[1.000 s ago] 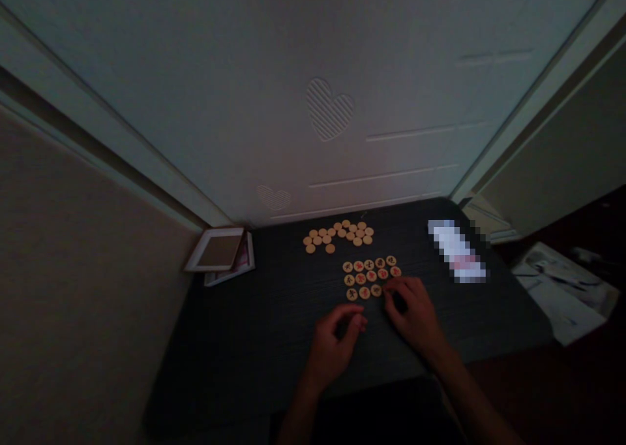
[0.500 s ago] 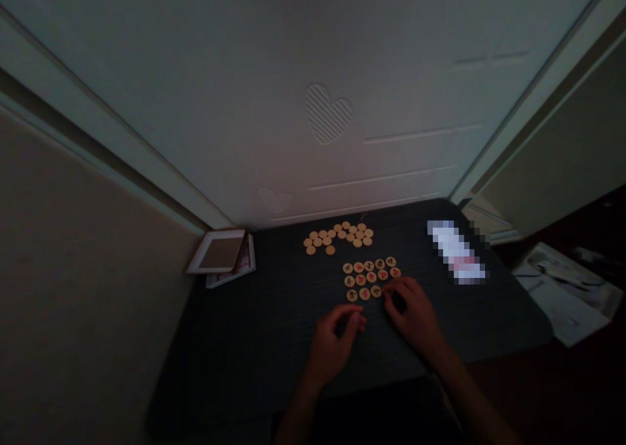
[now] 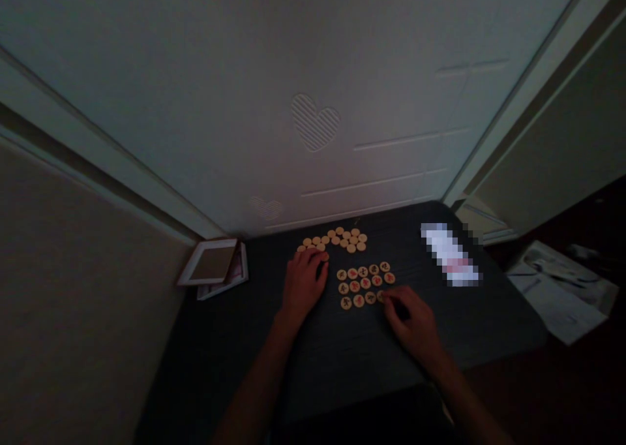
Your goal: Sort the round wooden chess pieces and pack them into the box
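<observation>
the left hand reaches toward the far edge of the table, back upward, its fingers at the near left of the plain discs; thumb and fingers stand a little apart around one disc there, and i can't tell if it is gripped. the plain discs lie in a loose cluster along the middle of the far edge. nearer the near edge, right of the middle, the marked discs sit in rows of five, five and four, with black or red signs. the right hand has thumb and fingertips drawn narrow at the right end of the nearest row, by its last disc; whether it pinches that disc i can't tell. two frames overlap at the far left corner, and a pixelated white thing lies near the far right corner
</observation>
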Action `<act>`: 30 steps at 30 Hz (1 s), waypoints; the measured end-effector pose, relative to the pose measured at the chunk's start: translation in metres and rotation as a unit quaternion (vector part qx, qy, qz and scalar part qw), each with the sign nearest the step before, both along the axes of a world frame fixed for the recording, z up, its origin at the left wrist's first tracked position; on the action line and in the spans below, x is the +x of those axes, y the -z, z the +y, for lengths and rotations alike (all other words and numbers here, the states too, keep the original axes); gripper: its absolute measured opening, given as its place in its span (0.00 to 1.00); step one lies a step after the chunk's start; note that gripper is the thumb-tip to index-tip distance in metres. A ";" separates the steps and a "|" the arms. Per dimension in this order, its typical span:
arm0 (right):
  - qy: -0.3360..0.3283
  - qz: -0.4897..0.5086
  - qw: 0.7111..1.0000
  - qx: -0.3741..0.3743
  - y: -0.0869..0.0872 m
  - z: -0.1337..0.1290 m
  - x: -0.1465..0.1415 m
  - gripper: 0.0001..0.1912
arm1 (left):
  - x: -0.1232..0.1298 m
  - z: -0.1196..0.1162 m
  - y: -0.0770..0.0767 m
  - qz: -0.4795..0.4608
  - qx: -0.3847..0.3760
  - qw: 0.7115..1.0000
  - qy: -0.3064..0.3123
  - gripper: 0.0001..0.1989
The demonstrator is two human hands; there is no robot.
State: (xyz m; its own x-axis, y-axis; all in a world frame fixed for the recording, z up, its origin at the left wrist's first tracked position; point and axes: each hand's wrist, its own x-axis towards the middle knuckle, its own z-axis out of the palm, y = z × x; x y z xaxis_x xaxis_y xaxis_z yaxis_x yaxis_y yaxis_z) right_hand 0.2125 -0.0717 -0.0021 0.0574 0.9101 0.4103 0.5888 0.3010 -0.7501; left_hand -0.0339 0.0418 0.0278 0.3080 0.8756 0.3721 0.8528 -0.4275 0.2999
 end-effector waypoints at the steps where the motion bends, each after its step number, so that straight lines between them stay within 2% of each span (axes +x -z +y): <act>1: 0.001 0.002 1.000 0.001 0.000 0.000 0.000 0.08 | 0.001 0.001 0.003 0.014 0.002 1.000 -0.007 0.12; 5: -0.005 0.002 1.000 0.004 0.000 0.000 -0.001 0.07 | -0.002 -0.004 0.010 0.022 0.009 1.000 -0.005 0.10; 9: -0.001 -0.004 1.000 0.013 -0.001 0.000 -0.001 0.07 | -0.006 -0.006 0.012 0.007 -0.003 1.000 0.025 0.09; 12: 0.004 -0.007 1.000 0.017 -0.002 -0.001 -0.001 0.07 | -0.008 -0.005 0.014 -0.007 -0.016 1.000 0.025 0.08; 15: 0.004 -0.011 1.000 0.014 -0.002 -0.001 -0.001 0.07 | -0.006 -0.005 0.013 -0.047 -0.022 0.998 0.019 0.08; 18: 0.002 -0.013 1.000 0.021 -0.002 -0.001 -0.001 0.07 | 0.000 -0.013 0.005 -0.121 -0.039 0.991 0.035 0.09; 22: -0.019 -0.017 0.998 0.050 0.001 -0.002 -0.002 0.09 | 0.020 -0.041 -0.014 -0.223 -0.128 0.959 0.121 0.12; 24: -0.029 -0.017 0.997 0.064 0.003 -0.004 -0.003 0.12 | 0.034 -0.060 -0.018 -0.262 -0.169 0.938 0.151 0.13; 26: -0.036 -0.016 0.997 0.070 0.004 -0.006 -0.005 0.14 | 0.045 -0.079 -0.015 -0.310 -0.195 0.919 0.150 0.13; 30: -0.080 -0.029 0.994 0.070 0.005 -0.011 -0.007 0.16 | 0.057 -0.105 0.003 -0.404 -0.242 0.877 0.095 0.11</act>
State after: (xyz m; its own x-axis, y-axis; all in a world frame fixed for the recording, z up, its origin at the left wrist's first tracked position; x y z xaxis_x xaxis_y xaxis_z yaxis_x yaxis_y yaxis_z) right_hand 0.2059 -0.0827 -0.0072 -0.1109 0.8396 0.5319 0.5669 0.4930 -0.6600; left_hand 0.0232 -0.0634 0.0250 0.2723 0.9529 0.1339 0.2065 -0.1938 0.9591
